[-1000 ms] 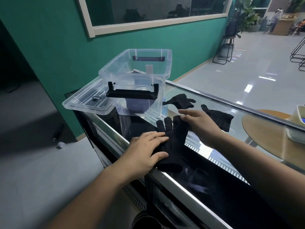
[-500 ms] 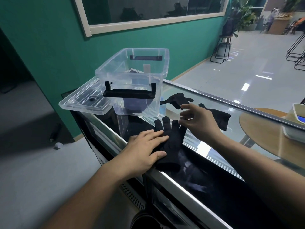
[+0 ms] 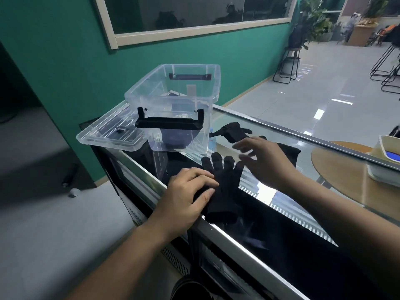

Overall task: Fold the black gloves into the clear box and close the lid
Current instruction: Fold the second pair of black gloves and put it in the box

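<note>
A black glove lies flat on the glass counter with its fingers pointing away from me. My left hand rests on its left side, fingers bent and thumb on the cloth. My right hand hovers above the counter just right of the glove's fingertips, fingers loose and blurred, holding nothing. Two more black gloves lie farther back: one by the box, another mostly hidden behind my right hand. The clear box with black handles stands open at the back left. Its clear lid lies beside it.
The glass counter has a metal front edge near me. A round wooden table with a white tray shows at the right. The green wall is behind the box. Stools stand far off on the shiny floor.
My right hand has lifted off the near glove's fingertips and moved up and right. My left hand stays on the glove, its fingers a little more bent.
</note>
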Demonstrator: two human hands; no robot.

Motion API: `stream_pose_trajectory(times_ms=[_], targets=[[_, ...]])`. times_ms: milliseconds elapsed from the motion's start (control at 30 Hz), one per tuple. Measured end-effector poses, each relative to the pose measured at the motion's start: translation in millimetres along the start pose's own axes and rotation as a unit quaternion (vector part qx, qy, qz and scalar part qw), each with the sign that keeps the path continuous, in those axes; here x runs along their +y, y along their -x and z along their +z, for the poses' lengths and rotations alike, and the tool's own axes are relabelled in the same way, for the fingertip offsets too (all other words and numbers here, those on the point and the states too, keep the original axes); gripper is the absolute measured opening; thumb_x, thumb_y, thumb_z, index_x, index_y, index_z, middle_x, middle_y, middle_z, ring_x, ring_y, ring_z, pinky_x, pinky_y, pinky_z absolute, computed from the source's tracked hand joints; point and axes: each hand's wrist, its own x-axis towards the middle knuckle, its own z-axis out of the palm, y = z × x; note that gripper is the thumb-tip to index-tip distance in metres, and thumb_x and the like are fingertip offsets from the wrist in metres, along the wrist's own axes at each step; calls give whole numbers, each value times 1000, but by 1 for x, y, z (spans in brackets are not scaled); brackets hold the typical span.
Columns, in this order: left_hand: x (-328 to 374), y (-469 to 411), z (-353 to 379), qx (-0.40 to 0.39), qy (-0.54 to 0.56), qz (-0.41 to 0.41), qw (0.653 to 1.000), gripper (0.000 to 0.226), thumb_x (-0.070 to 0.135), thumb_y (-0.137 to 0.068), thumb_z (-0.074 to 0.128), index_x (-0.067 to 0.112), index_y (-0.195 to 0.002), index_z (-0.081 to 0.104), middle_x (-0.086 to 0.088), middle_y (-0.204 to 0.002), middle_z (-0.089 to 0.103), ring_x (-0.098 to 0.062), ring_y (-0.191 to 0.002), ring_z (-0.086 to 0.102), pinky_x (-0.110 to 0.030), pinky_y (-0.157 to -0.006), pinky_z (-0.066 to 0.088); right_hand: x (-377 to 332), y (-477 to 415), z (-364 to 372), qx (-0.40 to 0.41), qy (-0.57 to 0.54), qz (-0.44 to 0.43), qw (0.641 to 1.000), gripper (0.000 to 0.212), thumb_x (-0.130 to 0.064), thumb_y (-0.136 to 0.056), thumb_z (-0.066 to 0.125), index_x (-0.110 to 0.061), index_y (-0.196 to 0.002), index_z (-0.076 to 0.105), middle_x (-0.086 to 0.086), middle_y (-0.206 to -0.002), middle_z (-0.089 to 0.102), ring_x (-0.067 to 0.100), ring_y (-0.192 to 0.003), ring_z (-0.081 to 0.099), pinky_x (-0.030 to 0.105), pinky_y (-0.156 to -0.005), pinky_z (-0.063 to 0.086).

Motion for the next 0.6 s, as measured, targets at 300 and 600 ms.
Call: stream_pose_trajectory(times_ms=[300,600], targets=[[3,16,4,-54,11,44,998,32,52,-86,86,33,-111,79,21,-116,63,-9,-115,60,-43,-100,50,-12,59,20,-73,-59,-156,983,15,-16,-100,74,-22,-113,76,-9,-114,67,11,-107,66,34,-87,56],[3,8,8,-16,36,9,999,21,34,-83,82,27,-103,80,19,-107,69,-10,-108,65,-25,-97,52,-17,60,13,-156,-28,-193,968,29,-46,-104,65,-31,-128,65,-12,-122,58,12,-115,55,34,-97,48]])
